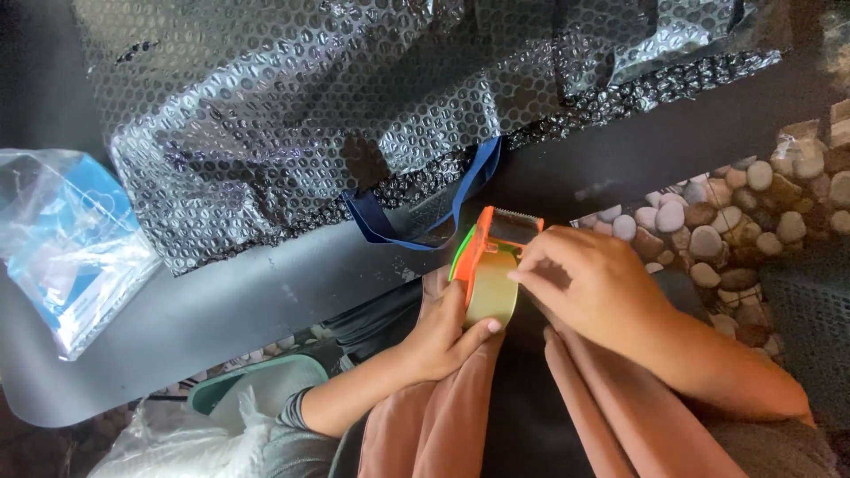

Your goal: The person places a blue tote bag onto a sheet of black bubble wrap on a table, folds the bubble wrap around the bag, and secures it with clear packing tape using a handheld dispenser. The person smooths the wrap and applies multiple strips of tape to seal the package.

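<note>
— Black bubble wrap (pixel 354 97) covers the far half of the dark worktop (pixel 221 301), its ragged hem running close to the near edge. How much bare top?

— A narrow strip along that near edge only. Blue strap (pixel 416 221) loops out from under the wrap; clear plastic bag (pixel 66 239) sits at the left corner. Pebbled floor (pixel 735 221) to the right.

— And the hands?

— Both just off the near edge, over the lap. Left hand (pixel 438 341) curled around the orange tape dispenser (pixel 487 265) from below, thumb pressed on the tape roll (pixel 491 296). Right hand (pixel 589 288) fingertips pinched together at the roll's right side, on the tape, near the toothed blade.
</note>
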